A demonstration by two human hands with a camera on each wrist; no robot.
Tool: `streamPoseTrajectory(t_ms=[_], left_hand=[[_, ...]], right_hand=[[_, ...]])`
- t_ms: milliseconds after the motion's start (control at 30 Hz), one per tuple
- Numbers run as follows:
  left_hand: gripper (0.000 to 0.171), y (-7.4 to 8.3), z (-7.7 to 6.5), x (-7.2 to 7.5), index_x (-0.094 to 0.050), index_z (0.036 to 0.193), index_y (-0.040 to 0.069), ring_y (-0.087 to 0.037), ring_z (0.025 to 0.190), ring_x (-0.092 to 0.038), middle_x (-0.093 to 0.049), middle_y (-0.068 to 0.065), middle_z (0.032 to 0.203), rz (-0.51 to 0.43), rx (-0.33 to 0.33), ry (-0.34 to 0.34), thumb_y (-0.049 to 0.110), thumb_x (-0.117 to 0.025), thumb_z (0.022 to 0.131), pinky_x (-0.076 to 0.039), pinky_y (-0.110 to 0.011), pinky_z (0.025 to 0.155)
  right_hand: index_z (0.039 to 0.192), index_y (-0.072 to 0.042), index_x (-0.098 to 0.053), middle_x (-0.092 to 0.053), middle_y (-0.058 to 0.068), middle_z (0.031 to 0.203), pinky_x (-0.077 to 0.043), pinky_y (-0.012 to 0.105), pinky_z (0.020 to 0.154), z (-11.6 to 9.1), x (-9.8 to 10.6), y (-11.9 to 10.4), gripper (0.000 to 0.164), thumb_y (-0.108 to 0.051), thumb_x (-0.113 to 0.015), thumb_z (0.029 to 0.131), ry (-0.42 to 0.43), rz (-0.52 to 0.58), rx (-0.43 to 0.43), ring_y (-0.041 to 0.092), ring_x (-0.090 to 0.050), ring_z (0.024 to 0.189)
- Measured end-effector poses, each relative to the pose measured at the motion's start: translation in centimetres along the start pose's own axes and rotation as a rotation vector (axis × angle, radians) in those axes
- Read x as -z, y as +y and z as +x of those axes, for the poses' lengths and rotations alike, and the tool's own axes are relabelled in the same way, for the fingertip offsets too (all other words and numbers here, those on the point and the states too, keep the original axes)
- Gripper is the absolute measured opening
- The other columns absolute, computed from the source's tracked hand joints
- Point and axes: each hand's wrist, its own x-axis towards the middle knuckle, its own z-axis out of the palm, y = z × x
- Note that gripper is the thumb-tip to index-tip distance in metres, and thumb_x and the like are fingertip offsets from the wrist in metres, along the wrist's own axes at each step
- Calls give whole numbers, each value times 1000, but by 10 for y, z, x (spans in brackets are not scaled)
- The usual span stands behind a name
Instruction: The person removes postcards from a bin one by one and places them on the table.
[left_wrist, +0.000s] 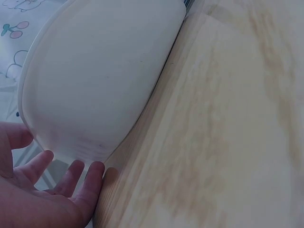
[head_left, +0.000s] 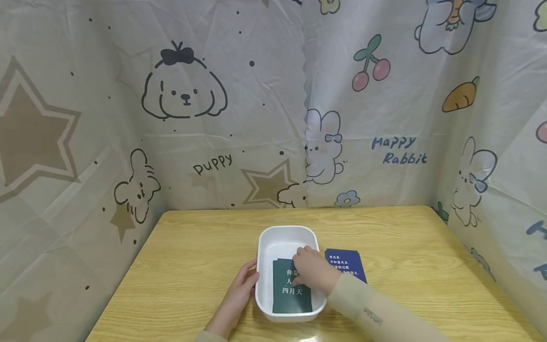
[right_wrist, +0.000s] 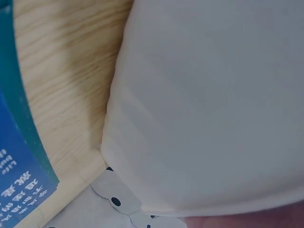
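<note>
A white plastic bin holds dark green cards printed with white characters, lying slightly offset from one another. My right hand reaches over the bin's right side; bent fingers and thumb hold the cards near their upper right part, with some fingertips hidden. In the right wrist view the bin's outer wall hides most of that hand. On the bin's left side, my left hand rests spread fingers against the outside. The left wrist view shows its fingertips touching the white wall low down, thumb at the rim.
Blue cards with white writing lie on the wooden table, just right of the bin and partly behind the right forearm. A teal edge borders them in the right wrist view. A printed curtain encloses the back and sides.
</note>
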Motion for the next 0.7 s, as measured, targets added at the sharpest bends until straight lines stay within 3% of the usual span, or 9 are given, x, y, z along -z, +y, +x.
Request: streamPoseTrajectory(t_ms=[700], left_hand=[[47, -2, 0, 0, -39, 144, 13, -34, 119, -48, -48, -25, 137, -2, 14, 0, 28, -45, 100, -46, -50, 97]], right_hand=[[110, -2, -65, -59, 6, 95, -53, 34, 80, 7, 9, -2, 65, -47, -80, 66, -64, 1, -39, 16, -46, 80]])
